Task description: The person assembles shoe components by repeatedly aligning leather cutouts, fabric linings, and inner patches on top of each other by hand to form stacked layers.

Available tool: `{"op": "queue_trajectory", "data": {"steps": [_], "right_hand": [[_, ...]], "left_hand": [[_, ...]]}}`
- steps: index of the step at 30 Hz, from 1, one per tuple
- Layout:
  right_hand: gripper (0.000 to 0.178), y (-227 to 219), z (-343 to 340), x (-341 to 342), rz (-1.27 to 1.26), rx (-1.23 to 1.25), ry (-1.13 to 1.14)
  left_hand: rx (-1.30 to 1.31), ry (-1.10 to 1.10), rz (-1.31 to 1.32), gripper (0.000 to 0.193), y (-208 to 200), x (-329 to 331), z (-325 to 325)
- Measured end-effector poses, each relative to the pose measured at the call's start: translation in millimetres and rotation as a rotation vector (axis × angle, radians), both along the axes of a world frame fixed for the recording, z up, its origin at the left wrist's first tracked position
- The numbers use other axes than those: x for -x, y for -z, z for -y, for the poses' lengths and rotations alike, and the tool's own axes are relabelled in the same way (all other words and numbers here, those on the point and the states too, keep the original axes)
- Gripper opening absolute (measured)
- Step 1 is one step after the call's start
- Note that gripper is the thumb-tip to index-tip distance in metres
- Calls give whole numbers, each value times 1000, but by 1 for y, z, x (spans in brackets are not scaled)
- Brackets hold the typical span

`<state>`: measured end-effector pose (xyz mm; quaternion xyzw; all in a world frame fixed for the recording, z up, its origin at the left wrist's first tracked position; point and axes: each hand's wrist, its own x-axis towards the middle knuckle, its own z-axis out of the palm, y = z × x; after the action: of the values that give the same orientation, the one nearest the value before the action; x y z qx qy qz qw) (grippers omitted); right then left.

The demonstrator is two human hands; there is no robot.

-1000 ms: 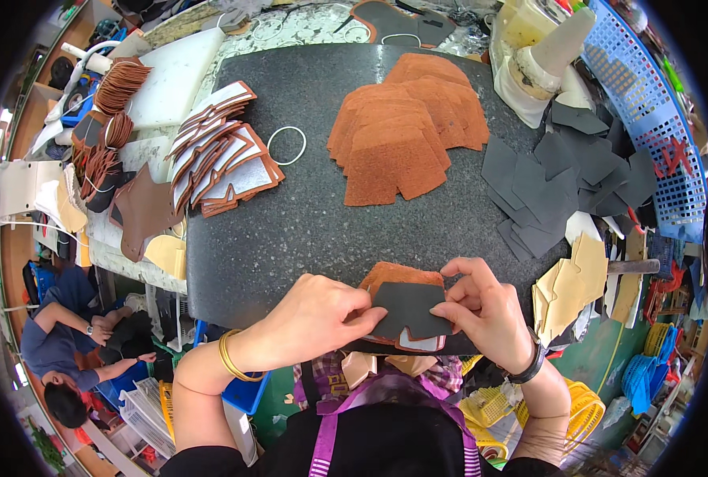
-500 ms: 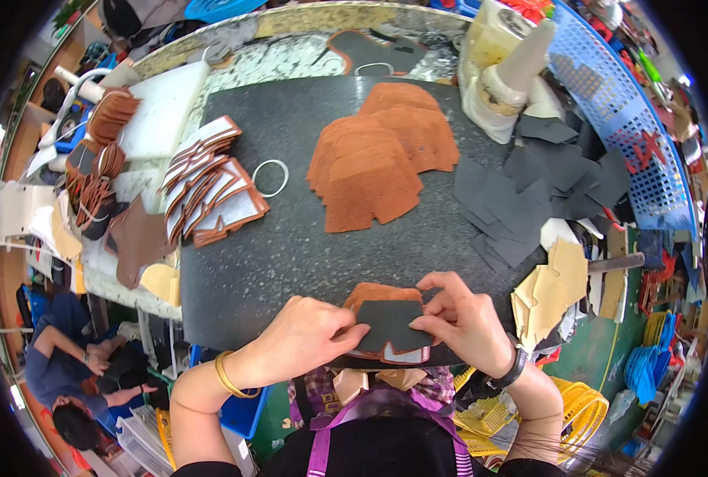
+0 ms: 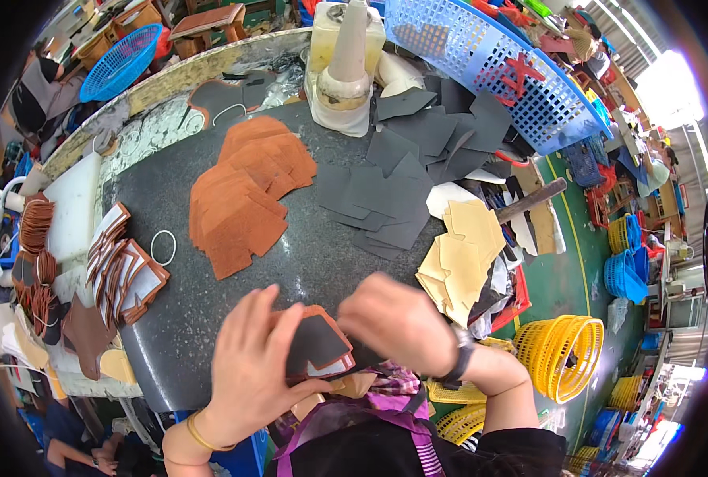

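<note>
Both hands meet at the near edge of a dark speckled stone slab (image 3: pixel 314 262). My left hand (image 3: pixel 251 366) lies flat over the left side of a layered piece (image 3: pixel 318 346): a dark grey sheet on a brown leather panel with a white edge showing. My right hand (image 3: pixel 398 322) grips the right end of that same piece, fingers curled over it. A fanned stack of brown leather panels (image 3: pixel 243 195) lies farther out on the slab. Dark grey cut sheets (image 3: pixel 386 191) are spread to the right of it.
Cream-yellow cut pieces (image 3: pixel 461 254) lie at the slab's right edge beside a wooden handle (image 3: pixel 529 203). Finished brown-edged pieces (image 3: pixel 123 266) and a white ring (image 3: pixel 163 246) sit at left. A glue bottle (image 3: pixel 346 60) and blue baskets (image 3: pixel 489 63) stand behind; yellow baskets (image 3: pixel 564 354) sit on the floor.
The view has swung to the right and closer. My hands have shifted on the layered piece, the left now covering its left half, the right curled over its right end.
</note>
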<state>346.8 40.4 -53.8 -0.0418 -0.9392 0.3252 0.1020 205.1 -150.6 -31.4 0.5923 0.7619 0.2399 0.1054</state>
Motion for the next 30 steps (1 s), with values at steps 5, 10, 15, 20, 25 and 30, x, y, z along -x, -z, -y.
{"op": "queue_trajectory", "data": {"steps": [5, 10, 15, 20, 25, 30], "right_hand": [[36, -3, -60, -61, 387, -523, 712], [23, 5, -58, -71, 106, -152, 784], [23, -45, 8, -18, -327, -287, 38], [28, -50, 27, 1, -432, -450, -209], [26, -41, 40, 8, -483, -449, -281], [23, -34, 45, 10, -401, -270, -378]], "left_hand": [[104, 204, 23, 93, 17, 9, -1], [-113, 18, 58, 48, 11, 5, -8], [18, 5, 1404, 26, 10, -16, -24], [-138, 37, 1554, 22, 4, -10, -2], [-64, 116, 1556, 22, 1, 5, 24], [-29, 97, 1825, 23, 8, 8, 37]]}}
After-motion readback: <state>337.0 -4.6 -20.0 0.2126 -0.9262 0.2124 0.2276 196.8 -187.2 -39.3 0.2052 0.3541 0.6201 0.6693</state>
